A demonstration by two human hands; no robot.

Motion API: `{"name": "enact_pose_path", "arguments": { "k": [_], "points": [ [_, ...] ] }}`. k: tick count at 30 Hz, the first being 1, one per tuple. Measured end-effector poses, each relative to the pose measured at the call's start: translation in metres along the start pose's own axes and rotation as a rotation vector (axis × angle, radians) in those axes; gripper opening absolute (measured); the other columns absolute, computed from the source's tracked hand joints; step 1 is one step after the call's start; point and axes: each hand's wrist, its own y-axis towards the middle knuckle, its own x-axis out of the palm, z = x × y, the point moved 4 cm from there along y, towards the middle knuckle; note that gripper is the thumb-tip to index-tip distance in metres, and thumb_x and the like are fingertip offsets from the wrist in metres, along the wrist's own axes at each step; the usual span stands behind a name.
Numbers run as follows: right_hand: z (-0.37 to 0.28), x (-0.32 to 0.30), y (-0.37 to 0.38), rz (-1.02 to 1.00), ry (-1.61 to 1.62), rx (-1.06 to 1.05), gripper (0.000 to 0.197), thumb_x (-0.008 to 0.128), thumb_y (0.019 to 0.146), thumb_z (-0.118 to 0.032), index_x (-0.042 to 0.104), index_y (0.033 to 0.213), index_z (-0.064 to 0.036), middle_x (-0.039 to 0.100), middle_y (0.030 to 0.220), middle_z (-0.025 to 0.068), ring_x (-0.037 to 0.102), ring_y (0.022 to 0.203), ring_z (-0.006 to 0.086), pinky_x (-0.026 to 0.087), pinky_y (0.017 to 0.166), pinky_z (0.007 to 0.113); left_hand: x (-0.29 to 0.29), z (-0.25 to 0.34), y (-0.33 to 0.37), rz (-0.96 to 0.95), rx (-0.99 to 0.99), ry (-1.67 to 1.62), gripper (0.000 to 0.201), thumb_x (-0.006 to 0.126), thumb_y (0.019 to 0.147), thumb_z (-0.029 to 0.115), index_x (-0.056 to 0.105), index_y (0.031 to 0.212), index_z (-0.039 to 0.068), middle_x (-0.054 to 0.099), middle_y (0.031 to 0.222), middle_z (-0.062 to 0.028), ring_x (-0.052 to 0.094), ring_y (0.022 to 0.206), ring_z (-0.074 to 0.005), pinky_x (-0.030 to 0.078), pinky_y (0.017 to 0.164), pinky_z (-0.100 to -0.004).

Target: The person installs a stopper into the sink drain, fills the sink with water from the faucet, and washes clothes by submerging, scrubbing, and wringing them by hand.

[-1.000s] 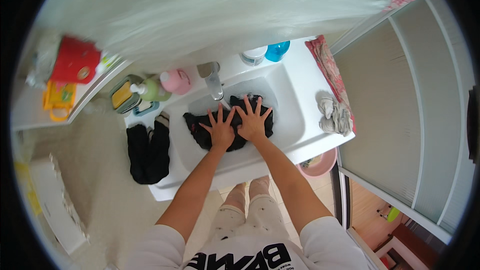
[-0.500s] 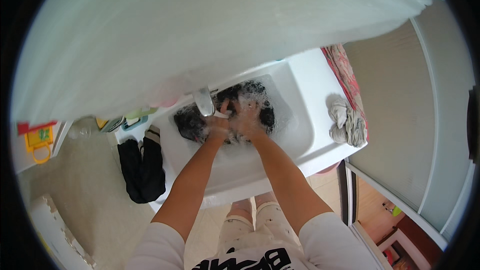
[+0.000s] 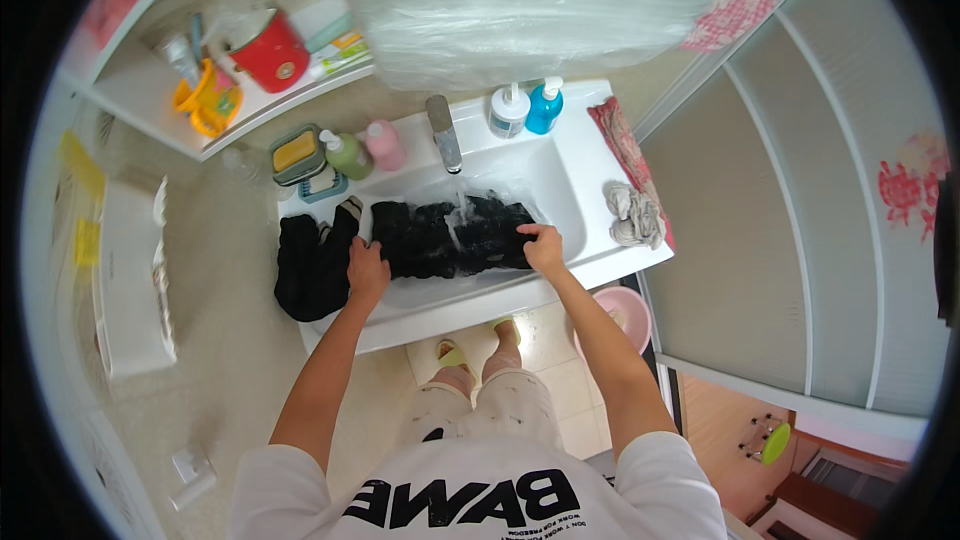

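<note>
Over the sink, both hands, formerly together, now grip the black garment's opposite ends.

Head cam, fisheye, looks straight down, sink mid-frame, arm's reach away.

Left hand fingertips hidden in black garment — grip unclear.

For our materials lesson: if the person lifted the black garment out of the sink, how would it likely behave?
The black garment would probably be floppy: it lies spread and creased across the white sink, gripped at its ends by the left hand and right hand. It looks wet under the faucet, so likely heavy for its size and dripping. Breakage seems unlikely.
</note>
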Motion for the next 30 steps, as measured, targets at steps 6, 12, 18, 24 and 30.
{"name": "enact_pose_path", "arguments": {
  "k": [6, 12, 18, 24, 30],
  "points": [
    [-0.118, -0.096, -0.011, -0.057, 0.729, 0.139, 0.043, 0.041, 0.07, 0.013, 0.075, 0.092, -0.0009, 0.069, 0.078, 0.0086, 0.057, 0.063, 0.0141, 0.046, 0.056, 0.025, -0.083, 0.013, 0.021, -0.258, -0.511, -1.262, 0.024, 0.049, 0.097, 0.024, 0.056, 0.116, 0.013, 0.061, 0.103, -0.0124, 0.063, 0.088, -0.0275, 0.055, 0.072, -0.049],
    [-0.303, -0.222, -0.073, -0.024, 0.781, -0.28, 0.032, 0.066, 0.067, 0.002, 0.072, 0.097, -0.0053, 0.065, 0.079, 0.0033, 0.056, 0.074, 0.0122, 0.04, 0.065, 0.026, -0.24, 0.038, 0.039, 0.056, -0.13, -1.908, 0.025, 0.05, 0.096, 0.012, 0.047, 0.12, 0.01, 0.06, 0.103, -0.0115, 0.065, 0.085, -0.0279, 0.056, 0.073, -0.0549],
    [-0.349, -0.273, -0.101, 0.449, -0.227, -0.832, 0.022, 0.067, 0.071, -0.003, 0.077, 0.087, -0.0142, 0.062, 0.086, 0.0053, 0.062, 0.077, 0.0199, 0.051, 0.069, 0.034, -0.342, 0.089, 0.016, 0.248, 0.116, -1.998, 0.043, 0.063, 0.082, -0.009, 0.049, 0.119, 0.008, 0.061, 0.106, -0.0136, 0.066, 0.091, -0.028, 0.058, 0.076, -0.0454],
    [-0.206, -0.2, -0.02, 0.149, -0.846, -0.252, 0.041, 0.07, 0.071, -0.012, 0.073, 0.11, -0.0254, 0.053, 0.123, 0.0112, 0.054, 0.115, 0.0374, 0.048, 0.095, 0.051, -0.249, 0.043, 0.057, 0.451, -0.004, -1.049, 0.039, 0.063, 0.073, -0.008, 0.066, 0.109, 0.007, 0.065, 0.09, -0.0072, 0.066, 0.083, -0.0195, 0.054, 0.071, -0.0322],
    [-0.019, -0.003, 0.03, -0.313, -0.25, -0.143, 0.066, 0.07, 0.06, -0.008, 0.065, 0.125, -0.0231, 0.035, 0.151, 0.0127, 0.039, 0.135, 0.0366, 0.034, 0.109, 0.056, -0.032, 0.021, 0.061, 0.078, -0.117, -0.284, 0.039, 0.066, 0.079, 0.021, 0.068, 0.118, 0.015, 0.059, 0.119, -0.021, 0.061, 0.105, -0.0359, 0.05, 0.089, -0.0456]
  ]
}}
